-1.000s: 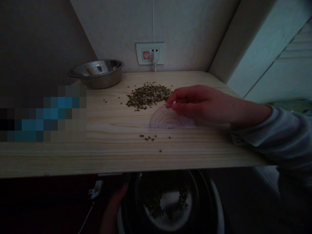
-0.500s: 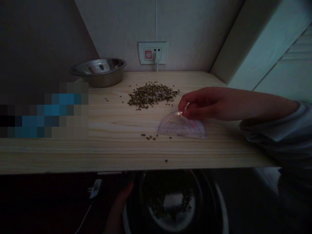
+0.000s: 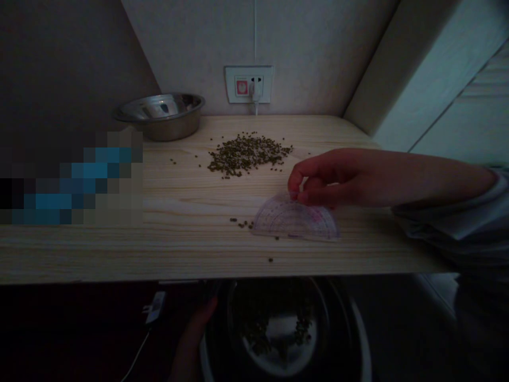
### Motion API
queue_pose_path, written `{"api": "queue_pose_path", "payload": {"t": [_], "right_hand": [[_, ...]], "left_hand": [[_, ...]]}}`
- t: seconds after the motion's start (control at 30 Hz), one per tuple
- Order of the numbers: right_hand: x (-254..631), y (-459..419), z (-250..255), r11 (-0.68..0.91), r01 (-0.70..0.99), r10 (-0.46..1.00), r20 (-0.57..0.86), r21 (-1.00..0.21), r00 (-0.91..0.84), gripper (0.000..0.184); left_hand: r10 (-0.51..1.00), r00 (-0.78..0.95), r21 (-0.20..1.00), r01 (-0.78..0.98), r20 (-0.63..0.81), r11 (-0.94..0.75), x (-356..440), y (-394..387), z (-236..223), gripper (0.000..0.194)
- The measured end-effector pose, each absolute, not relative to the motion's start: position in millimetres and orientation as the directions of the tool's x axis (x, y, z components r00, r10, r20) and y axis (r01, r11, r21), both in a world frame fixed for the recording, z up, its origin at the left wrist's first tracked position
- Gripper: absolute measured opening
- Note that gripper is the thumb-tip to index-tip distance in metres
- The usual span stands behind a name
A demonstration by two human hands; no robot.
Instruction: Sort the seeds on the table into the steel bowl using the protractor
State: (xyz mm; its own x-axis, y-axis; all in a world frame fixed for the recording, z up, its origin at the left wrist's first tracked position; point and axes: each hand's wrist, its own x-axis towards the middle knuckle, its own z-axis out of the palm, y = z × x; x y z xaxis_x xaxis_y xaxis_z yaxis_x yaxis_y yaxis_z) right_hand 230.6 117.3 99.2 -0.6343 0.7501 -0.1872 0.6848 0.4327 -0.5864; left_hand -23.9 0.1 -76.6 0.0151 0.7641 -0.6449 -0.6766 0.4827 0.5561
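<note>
My right hand (image 3: 326,178) pinches the curved top edge of a clear plastic protractor (image 3: 296,223), whose straight edge rests on the wooden table (image 3: 191,244) near its front. A few small green beans (image 3: 242,223) lie just left of the protractor, and a larger pile of green beans (image 3: 246,152) sits further back. Below the table's front edge, my left hand (image 3: 194,339) grips the rim of a dark metal bowl (image 3: 286,329) with beans inside.
A second steel bowl (image 3: 161,114) stands at the back left of the table. A wall socket (image 3: 248,84) with a plug in it is behind the pile. A white cable (image 3: 147,329) hangs under the table. A blurred patch covers the left side.
My right hand has drawn the protractor from beside the bean pile toward the table's front edge. The loose beans near the front now lie right at the protractor's left end.
</note>
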Motion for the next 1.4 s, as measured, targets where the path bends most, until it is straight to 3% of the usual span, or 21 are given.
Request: {"api": "queue_pose_path", "payload": {"t": [0.2, 0.37, 0.63, 0.83, 1.03, 1.1, 1.4], "right_hand": [[226, 111, 99, 0.467, 0.660, 0.687, -0.229, -0.589, -0.690, 0.013], [222, 102, 102, 0.479, 0.602, 0.606, -0.256, -0.639, -0.753, 0.017], [228, 114, 101, 0.349, 0.669, 0.862, -0.055, -0.656, -0.503, 0.014], [228, 116, 97, 0.344, 0.701, 0.853, -0.103, -0.625, -0.511, 0.014], [227, 116, 97, 0.364, 0.729, 0.852, -0.110, -0.580, -0.512, 0.015], [227, 117, 96, 0.371, 0.733, 0.854, -0.100, -0.570, -0.511, 0.015], [214, 112, 90, 0.380, 0.717, 0.873, -0.029, -0.584, -0.487, 0.016]], "left_hand": [[0.722, 0.139, 0.461, -0.685, -0.678, 0.564, -25, 12, -84, 0.028], [0.741, 0.135, 0.474, -0.690, -0.658, 0.547, -29, 16, -99, 0.033], [0.786, 0.112, 0.490, -0.726, -0.607, 0.482, -34, 8, -117, 0.040], [0.874, 0.119, 0.464, -0.809, -0.472, 0.361, -20, 7, -115, 0.039], [0.786, 0.105, 0.527, -0.687, -0.610, 0.500, -24, 11, -94, 0.035], [0.775, 0.024, 0.573, -0.660, -0.632, 0.487, -22, 9, -84, 0.033], [0.700, -0.046, 0.559, -0.640, -0.713, 0.527, -13, 5, -58, 0.031]]}}
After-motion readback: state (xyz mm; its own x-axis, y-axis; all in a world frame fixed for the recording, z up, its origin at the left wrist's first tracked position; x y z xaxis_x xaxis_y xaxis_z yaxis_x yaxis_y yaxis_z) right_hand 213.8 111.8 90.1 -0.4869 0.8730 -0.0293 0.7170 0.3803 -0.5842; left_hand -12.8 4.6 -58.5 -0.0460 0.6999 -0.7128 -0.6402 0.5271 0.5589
